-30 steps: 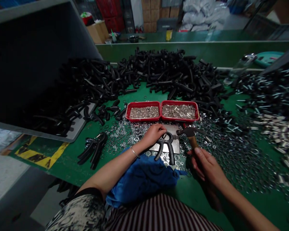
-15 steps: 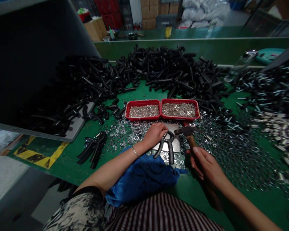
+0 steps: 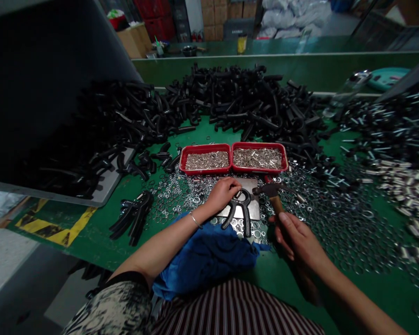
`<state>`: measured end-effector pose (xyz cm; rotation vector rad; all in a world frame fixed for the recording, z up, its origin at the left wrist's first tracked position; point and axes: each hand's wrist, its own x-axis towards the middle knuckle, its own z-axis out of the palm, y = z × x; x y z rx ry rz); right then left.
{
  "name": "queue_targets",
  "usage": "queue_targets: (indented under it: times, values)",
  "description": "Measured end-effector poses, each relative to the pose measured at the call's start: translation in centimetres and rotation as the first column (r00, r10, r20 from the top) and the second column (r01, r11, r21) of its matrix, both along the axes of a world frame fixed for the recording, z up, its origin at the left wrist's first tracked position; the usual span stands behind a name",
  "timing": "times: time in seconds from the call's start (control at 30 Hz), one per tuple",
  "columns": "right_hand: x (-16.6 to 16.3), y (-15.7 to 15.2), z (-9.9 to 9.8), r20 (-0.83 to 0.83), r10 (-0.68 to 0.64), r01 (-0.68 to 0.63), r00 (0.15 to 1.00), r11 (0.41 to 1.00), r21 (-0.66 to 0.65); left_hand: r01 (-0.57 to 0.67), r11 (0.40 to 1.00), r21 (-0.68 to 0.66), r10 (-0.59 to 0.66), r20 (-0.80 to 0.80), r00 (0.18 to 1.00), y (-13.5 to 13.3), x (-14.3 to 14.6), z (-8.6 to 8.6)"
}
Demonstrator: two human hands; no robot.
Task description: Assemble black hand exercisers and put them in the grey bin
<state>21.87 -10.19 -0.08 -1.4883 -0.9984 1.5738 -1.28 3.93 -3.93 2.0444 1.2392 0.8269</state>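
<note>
My right hand [image 3: 298, 239] is wrapped round the wooden handle of a hammer [image 3: 276, 200]. The hammer's dark head hangs just right of a black spring clamp [image 3: 245, 214], which lies with its two legs toward me on a flat metal plate [image 3: 254, 186]. At the clamp's curved top, my left hand [image 3: 225, 191] has its fingers pinched on a small shiny metal piece [image 3: 239, 194], partly hidden by the fingertips. A blue cloth [image 3: 209, 260] is bunched between the plate and my body.
Two red trays [image 3: 206, 173] of small metal pins stand behind the plate. Metal rings [image 3: 167, 200] are strewn around it. Black clamp parts [image 3: 237, 102] are heaped at the back and in a tipped grey bin [image 3: 103, 197]. Metal cylinders [image 3: 405, 186] lie at right.
The whole view has shifted very slightly. Both hands, the hammer and the clamp keep nearly the same places; the shiny piece at my left fingertips shows more clearly.
</note>
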Motion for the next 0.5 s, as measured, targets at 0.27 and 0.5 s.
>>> queue_targets:
  times: [0.27, 0.5]
  values:
    - [-0.1, -0.1, 0.1, 0.023, 0.025, -0.024, 0.999, 1.0, -0.014, 0.325, 0.893, 0.311, -0.164, -0.447, 0.879, 0.0, -0.2, 0.6]
    - [1.3, 1.3, 1.6, 0.303, 0.181, -0.205, 0.936, 0.977, 0.05, 0.261, 0.922, 0.285, -0.164, -0.322, 0.932, 0.0, -0.9, 0.3]
